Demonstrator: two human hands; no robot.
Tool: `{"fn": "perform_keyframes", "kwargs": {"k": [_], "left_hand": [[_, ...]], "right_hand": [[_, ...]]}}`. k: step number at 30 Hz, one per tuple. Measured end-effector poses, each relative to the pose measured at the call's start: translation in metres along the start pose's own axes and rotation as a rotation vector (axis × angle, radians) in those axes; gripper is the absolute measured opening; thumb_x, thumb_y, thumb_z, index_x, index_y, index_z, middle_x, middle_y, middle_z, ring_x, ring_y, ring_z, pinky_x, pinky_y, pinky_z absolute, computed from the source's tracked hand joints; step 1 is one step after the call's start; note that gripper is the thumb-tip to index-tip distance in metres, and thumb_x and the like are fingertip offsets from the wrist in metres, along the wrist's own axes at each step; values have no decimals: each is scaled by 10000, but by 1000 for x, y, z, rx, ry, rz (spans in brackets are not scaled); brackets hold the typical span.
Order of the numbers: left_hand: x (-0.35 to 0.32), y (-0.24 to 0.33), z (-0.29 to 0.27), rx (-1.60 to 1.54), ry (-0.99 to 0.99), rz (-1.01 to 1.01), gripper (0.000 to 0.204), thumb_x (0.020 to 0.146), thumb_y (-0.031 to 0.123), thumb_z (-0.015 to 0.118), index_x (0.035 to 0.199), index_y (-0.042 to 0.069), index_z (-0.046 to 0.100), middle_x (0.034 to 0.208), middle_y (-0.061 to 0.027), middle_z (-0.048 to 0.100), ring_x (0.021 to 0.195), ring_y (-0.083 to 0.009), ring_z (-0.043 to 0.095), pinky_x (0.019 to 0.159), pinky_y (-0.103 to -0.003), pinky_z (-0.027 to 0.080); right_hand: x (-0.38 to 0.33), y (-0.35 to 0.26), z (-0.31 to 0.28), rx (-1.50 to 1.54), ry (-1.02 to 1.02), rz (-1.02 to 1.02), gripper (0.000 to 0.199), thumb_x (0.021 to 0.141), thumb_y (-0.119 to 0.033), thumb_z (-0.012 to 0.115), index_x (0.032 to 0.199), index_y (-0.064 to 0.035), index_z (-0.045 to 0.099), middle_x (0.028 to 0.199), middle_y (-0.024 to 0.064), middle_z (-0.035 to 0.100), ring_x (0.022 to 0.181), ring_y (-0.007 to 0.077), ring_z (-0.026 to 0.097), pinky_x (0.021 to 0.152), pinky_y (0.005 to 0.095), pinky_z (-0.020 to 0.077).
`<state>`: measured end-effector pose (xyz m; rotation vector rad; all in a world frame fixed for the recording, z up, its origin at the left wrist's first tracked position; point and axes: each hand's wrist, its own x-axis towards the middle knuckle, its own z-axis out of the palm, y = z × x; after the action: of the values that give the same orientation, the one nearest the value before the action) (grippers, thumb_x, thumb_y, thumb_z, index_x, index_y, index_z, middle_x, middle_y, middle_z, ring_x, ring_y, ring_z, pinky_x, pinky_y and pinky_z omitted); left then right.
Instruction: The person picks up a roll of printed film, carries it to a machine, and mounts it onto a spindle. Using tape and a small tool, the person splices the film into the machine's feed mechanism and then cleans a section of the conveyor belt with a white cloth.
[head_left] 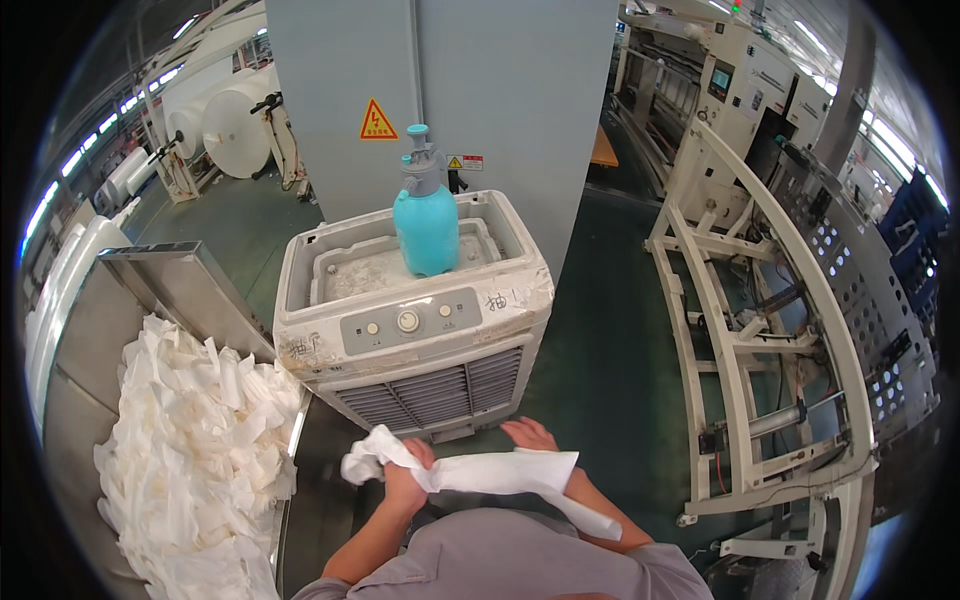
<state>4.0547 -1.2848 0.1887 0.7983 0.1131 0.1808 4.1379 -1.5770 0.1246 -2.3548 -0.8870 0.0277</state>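
Observation:
My left hand [405, 480] is closed around a long white sheet of soft paper [490, 473], whose crumpled end bunches out past my fist on the left. The rest of the sheet stretches rightward and drapes over my right wrist and forearm, with its loose end hanging down. My right hand [530, 434] reaches forward beyond the paper, fingers extended and apart, gripping nothing visible. Just ahead of both hands stands a grey-white air cooler [430, 320] with knobs and a slatted front. A turquoise pump spray bottle [427, 225] stands upright in its top tray.
At my left a metal-walled bin [180, 265] holds a heap of crumpled white paper [200, 440]. A grey cabinet [520, 90] rises behind the cooler. On the right stands a cream metal frame [740, 380]. Large white paper rolls [238, 130] sit at the far left.

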Motion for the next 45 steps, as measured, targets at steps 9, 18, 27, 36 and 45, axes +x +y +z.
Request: {"fn": "perform_keyframes", "kwargs": {"k": [9,18,27,36,45], "left_hand": [[-13,-32,-1,236,194,-226,245,1007,156,596,771,113,546,769,-53,546,799,-200,546,746,-376,469],[-24,20,-21,-575,-450,-437,516,1060,486,475,670,148,476,629,-24,470,573,-192,394,653,-370,348],[7,149,-228,538,674,-16,247,1025,209,519,837,80,614,645,-64,548,529,-243,539,469,-435,415],[-59,401,-337,2199,1727,-375,723,914,381,736,1509,46,497,1587,-238,478,1476,-463,409,1227,-636,286],[17,99,-115,887,43,-214,623,931,197,840,1470,40,570,1387,-149,701,1197,-282,708,1033,-421,566]], "right_hand": [[44,-97,30,1020,-180,-213,460,978,-282,750,1368,-54,663,1453,135,641,1391,260,537,1205,411,384],[17,-84,23,1604,-595,154,181,1002,-177,709,1111,-34,694,1130,97,675,1053,204,627,950,361,488],[17,-58,-36,1226,-85,363,79,1025,-126,678,1007,-66,629,943,59,621,876,184,598,793,356,497],[34,-79,-42,891,2,396,79,1025,-87,689,1091,-75,646,989,27,626,886,155,609,766,328,516],[95,-88,13,975,-295,463,284,1052,-178,696,1296,-34,692,1137,69,731,1054,180,684,897,351,552]]}}
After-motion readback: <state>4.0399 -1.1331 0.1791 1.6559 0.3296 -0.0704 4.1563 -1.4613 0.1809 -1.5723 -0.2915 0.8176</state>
